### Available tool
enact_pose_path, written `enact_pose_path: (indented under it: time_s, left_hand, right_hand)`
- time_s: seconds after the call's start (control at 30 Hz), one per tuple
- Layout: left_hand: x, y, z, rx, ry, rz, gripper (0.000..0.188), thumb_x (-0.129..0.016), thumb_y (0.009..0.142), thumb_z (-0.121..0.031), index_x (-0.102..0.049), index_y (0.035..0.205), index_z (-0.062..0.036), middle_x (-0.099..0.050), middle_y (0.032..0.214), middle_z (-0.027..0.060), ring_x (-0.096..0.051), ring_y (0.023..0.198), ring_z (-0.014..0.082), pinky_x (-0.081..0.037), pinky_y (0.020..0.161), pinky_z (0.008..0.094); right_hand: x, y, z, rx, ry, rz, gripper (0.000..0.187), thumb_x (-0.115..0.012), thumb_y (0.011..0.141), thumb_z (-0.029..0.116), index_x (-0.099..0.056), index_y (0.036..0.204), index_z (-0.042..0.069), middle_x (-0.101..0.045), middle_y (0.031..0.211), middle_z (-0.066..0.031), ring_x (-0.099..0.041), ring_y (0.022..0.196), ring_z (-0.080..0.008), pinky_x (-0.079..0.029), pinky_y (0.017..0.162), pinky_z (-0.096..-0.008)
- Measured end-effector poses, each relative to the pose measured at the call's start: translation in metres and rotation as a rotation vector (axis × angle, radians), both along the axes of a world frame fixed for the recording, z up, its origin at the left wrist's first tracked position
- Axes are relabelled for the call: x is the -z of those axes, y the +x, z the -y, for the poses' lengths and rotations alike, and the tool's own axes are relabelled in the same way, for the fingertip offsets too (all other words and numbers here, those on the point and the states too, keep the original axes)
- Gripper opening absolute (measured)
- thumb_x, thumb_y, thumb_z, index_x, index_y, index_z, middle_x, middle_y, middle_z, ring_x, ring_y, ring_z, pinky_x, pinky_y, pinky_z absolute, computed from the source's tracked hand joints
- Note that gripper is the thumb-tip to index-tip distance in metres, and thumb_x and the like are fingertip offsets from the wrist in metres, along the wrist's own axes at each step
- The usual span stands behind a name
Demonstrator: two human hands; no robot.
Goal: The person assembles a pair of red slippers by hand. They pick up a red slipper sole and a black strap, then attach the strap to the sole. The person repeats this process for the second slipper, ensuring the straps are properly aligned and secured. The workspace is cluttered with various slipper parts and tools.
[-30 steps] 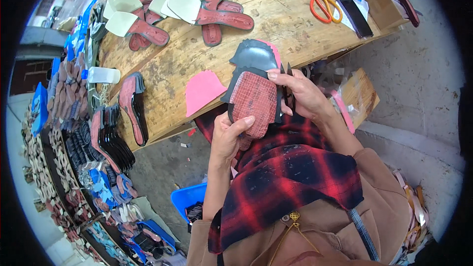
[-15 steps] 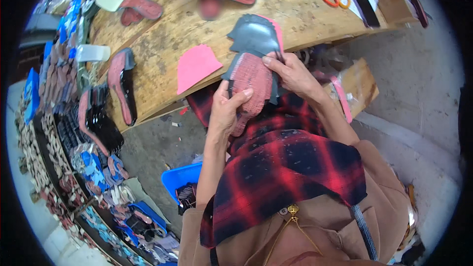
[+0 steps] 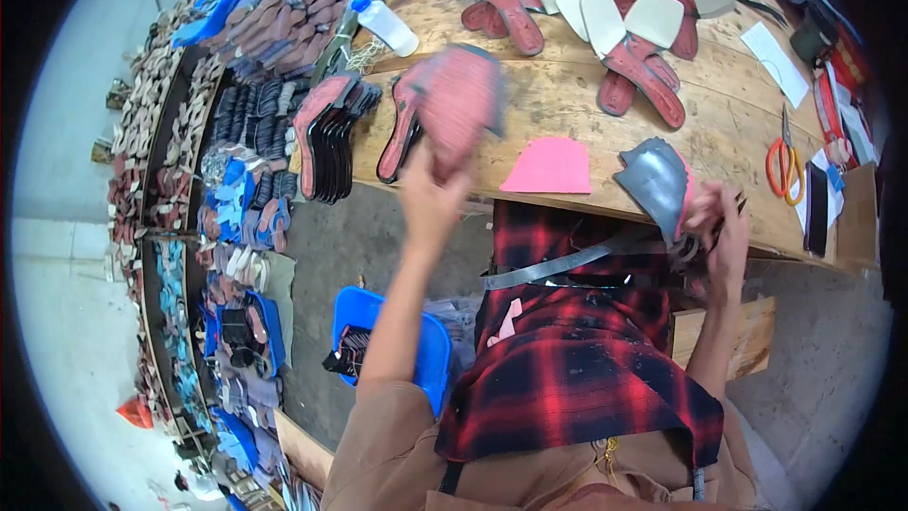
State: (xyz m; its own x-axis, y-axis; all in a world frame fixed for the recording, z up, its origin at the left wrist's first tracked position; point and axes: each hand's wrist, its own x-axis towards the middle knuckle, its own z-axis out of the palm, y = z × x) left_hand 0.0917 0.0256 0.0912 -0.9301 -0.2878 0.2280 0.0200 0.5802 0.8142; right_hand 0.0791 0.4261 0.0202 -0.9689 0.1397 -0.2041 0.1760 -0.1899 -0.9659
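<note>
My left hand (image 3: 437,191) pinches a shoe upper (image 3: 461,99) by its lower end. Its reddish textured side faces up, a dark grey edge shows, and motion blurs it. Behind it on the table lies a reddish sole with dark sides (image 3: 397,137). My right hand (image 3: 717,227) is at the table's front edge with curled fingers, beside a dark grey shaped piece (image 3: 653,180) with a pink edge. What those fingers grip, I cannot make out. A thin grey strip (image 3: 558,268) crosses my lap toward that hand. Between the hands lies a flat pink piece (image 3: 549,167).
Stacked black-sided soles (image 3: 326,147) stand at the table's left end, near a white bottle (image 3: 386,26). Sandals with cream pads (image 3: 643,76) lie farther back. Orange-handled scissors (image 3: 785,170) are at right. A blue bin (image 3: 430,360) stands below, and full shelves (image 3: 170,227) line the left.
My left hand has carried the reddish upper leftward, over the sole on the table. My right hand has let go of that upper and is now lower, beside the dark grey piece. The view has shifted left.
</note>
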Motion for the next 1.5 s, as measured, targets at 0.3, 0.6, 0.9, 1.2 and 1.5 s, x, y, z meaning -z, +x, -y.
enact_pose_path:
  time_s: [0.3,0.6,0.9,1.2,1.5]
  left_hand:
    - [0.065,-0.081,0.142,0.007,-0.177,0.204,0.05,-0.079,0.08,-0.023,-0.061,0.115,0.0073,-0.053,0.084,-0.0012,-0.048,0.075,0.012,-0.042,0.069,0.025]
    - [0.079,-0.072,0.144,-0.05,-0.097,0.138,0.059,-0.073,0.084,-0.026,-0.054,0.128,0.0095,-0.064,0.118,0.0149,-0.057,0.103,0.0219,-0.042,0.094,0.0317]
    - [0.07,-0.071,0.125,-0.139,-0.345,0.107,0.072,-0.071,0.085,-0.042,-0.049,0.134,0.0073,-0.059,0.129,0.0234,-0.056,0.12,0.0299,-0.04,0.101,0.0357]
    - [0.072,-0.062,0.12,-0.327,-0.464,0.127,0.077,-0.07,0.081,-0.052,-0.054,0.13,0.0056,-0.064,0.119,0.0251,-0.061,0.109,0.037,-0.045,0.092,0.0401]
    - [0.073,-0.065,0.119,-0.367,-0.565,0.186,0.078,-0.067,0.083,-0.055,-0.053,0.132,0.0044,-0.061,0.124,0.0263,-0.059,0.112,0.0394,-0.043,0.094,0.0415]
  right_hand:
    - [0.028,-0.024,-0.015,0.199,0.298,-0.034,0.028,-0.051,0.101,0.027,-0.065,0.1,0.002,-0.06,0.073,-0.0009,-0.055,0.063,-0.0086,-0.047,0.06,-0.0259]
    - [-0.006,0.007,-0.085,0.525,0.307,-0.123,0.029,-0.05,0.101,0.027,-0.061,0.108,0.0,-0.065,0.092,-0.005,-0.055,0.059,-0.0082,-0.046,0.056,-0.0232]
    - [0.003,-0.034,-0.26,0.481,1.474,0.18,0.092,-0.075,0.069,0.059,-0.045,0.139,0.006,-0.06,0.116,-0.0232,-0.059,0.111,-0.0374,-0.048,0.09,-0.0459]
    - [-0.01,-0.054,-0.245,0.409,1.364,0.229,0.094,-0.079,0.066,0.043,-0.037,0.145,0.013,-0.057,0.124,-0.0249,-0.059,0.112,-0.0386,-0.048,0.091,-0.0476]
    - [-0.006,-0.058,-0.254,0.369,1.36,0.205,0.094,-0.077,0.066,0.046,-0.038,0.145,0.011,-0.053,0.126,-0.0253,-0.058,0.112,-0.0408,-0.049,0.091,-0.0482]
